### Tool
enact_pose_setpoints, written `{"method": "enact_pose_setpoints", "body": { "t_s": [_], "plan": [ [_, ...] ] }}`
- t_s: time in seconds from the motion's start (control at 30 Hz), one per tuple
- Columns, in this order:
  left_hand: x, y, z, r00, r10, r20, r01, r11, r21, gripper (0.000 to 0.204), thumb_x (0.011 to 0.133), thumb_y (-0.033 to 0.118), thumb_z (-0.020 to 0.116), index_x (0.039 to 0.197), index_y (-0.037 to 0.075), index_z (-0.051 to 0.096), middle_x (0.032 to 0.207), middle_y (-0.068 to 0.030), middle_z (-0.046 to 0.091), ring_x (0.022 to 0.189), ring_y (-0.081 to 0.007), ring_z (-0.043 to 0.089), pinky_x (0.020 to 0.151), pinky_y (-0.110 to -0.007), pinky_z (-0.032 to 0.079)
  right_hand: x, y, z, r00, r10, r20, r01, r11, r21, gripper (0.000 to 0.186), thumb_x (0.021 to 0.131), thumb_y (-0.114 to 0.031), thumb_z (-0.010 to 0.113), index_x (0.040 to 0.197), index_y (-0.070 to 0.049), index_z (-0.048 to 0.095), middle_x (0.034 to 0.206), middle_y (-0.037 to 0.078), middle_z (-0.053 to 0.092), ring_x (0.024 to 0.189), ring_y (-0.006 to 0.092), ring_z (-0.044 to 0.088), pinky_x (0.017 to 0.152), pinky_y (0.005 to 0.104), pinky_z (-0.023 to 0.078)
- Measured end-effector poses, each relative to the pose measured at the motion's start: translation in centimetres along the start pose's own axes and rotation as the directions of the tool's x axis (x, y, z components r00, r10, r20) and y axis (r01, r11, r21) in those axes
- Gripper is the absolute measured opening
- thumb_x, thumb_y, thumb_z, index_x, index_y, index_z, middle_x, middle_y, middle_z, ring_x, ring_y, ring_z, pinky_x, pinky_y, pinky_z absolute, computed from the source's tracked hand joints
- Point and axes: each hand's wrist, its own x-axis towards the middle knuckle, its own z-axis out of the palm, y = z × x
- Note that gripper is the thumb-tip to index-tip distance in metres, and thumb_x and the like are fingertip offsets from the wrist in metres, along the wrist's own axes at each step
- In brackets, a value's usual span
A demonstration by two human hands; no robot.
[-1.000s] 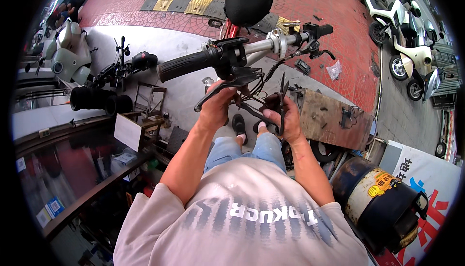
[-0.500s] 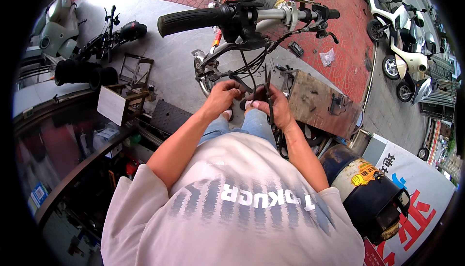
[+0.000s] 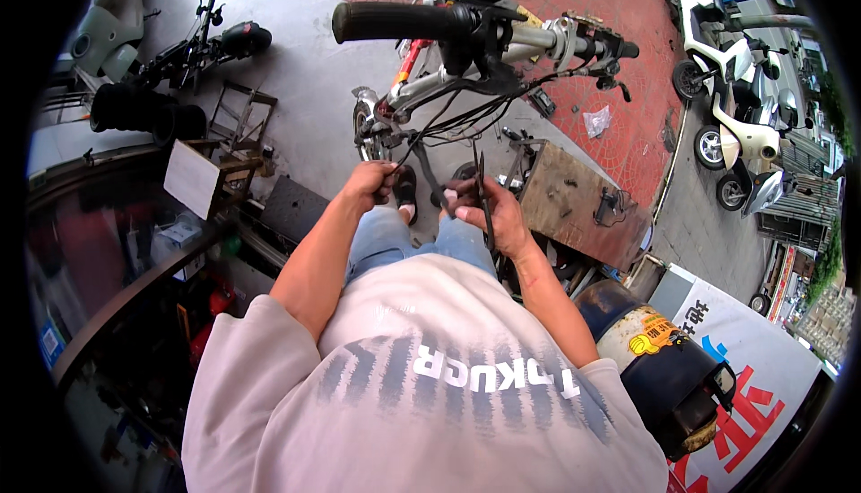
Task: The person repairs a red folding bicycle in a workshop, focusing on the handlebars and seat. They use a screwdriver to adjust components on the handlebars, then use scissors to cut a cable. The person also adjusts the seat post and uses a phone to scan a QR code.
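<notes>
My left hand [image 3: 372,184] is closed in a pinch on a thin black cable [image 3: 409,154] that hangs from the bike's handlebar. In my right hand [image 3: 499,217] is a pair of dark scissors [image 3: 479,179], blades pointing up and away from me. The thumb and fingers of that hand also pinch the lower end of a flat black strip [image 3: 430,173], which runs up to the cables. A bundle of black cables [image 3: 466,121] droops below the handlebar [image 3: 529,40], which has a black rubber grip [image 3: 395,22] on its left end.
A worn wooden board [image 3: 583,201] with small parts lies to the right, a dark metal drum [image 3: 650,358] nearer me. Left stand a small wooden stool [image 3: 193,179], tyres [image 3: 134,116] and a black scooter [image 3: 202,49]. White scooters [image 3: 717,107] are parked far right.
My hands have moved apart: the left has drawn left with the cable, while the right keeps the scissors and now shows the black strip pinched. The handlebar appears shifted right in view.
</notes>
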Motion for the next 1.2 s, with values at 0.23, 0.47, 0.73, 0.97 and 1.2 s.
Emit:
{"method": "enact_pose_setpoints", "body": {
  "t_s": [0.23,0.47,0.73,0.97,1.2],
  "plan": [
    [0.6,3.8,-0.8,0.998,0.039,-0.053,-0.047,0.985,-0.167,0.011,0.1,0.015,0.056,0.099,0.01,0.065,0.067,0.0021,0.051,0.052,-0.0099,0.042,0.048,-0.029,0.037,-1.3,-2.7,-1.0,0.985,-0.011,-0.175,-0.079,0.86,-0.503,0.043,0.084,-0.025,0.086,0.112,0.003,0.069,0.095,0.009,0.074,0.09,0.0146,0.068,0.085,0.0319,0.054],
    [-0.5,3.5,0.7,0.978,0.18,-0.105,-0.208,0.891,-0.404,0.021,0.099,0.017,0.053,0.11,0.008,0.069,0.085,-0.0048,0.069,0.065,-0.0161,0.064,0.058,-0.034,0.051,-1.6,-3.2,-3.7,0.854,-0.222,-0.471,0.102,0.958,-0.267,0.04,0.09,-0.022,0.083,0.118,0.001,0.066,0.093,0.005,0.07,0.085,0.015,0.067,0.079,0.0295,0.055],
    [0.6,9.3,-0.9,0.878,0.471,-0.083,-0.463,0.796,-0.39,0.036,0.106,0.031,0.045,0.127,0.006,0.061,0.119,-0.0108,0.075,0.105,-0.0209,0.068,0.081,-0.039,0.051,3.3,-16.5,-3.7,0.611,-0.642,-0.463,0.462,0.764,-0.451,0.035,0.098,-0.024,0.072,0.117,0.004,0.064,0.098,0.011,0.07,0.084,0.0199,0.067,0.077,0.034,0.057],
    [1.4,12.9,-1.7,0.907,0.236,0.347,-0.306,0.938,0.163,0.044,0.093,0.017,0.062,0.135,0.004,0.064,0.104,-0.0052,0.079,0.092,-0.0147,0.07,0.071,-0.031,0.051,5.1,-23.0,0.8,0.462,-0.784,-0.415,0.553,0.62,-0.556,0.038,0.103,-0.027,0.064,0.125,0.004,0.062,0.104,0.013,0.07,0.091,0.0231,0.069,0.082,0.037,0.058],
    [3.1,21.2,-12.4,0.802,0.111,0.587,-0.311,0.916,0.252,0.041,0.101,0.017,0.054,0.138,0.003,0.061,0.107,-0.0082,0.077,0.095,-0.0148,0.071,0.079,-0.031,0.052,2.6,-33.3,14.3,0.385,-0.802,-0.456,0.339,0.583,-0.739,0.07,0.1,-0.063,0.051,0.12,0.003,0.061,0.099,0.013,0.065,0.087,0.0223,0.065,0.077,0.0347,0.049]
  ]
}}
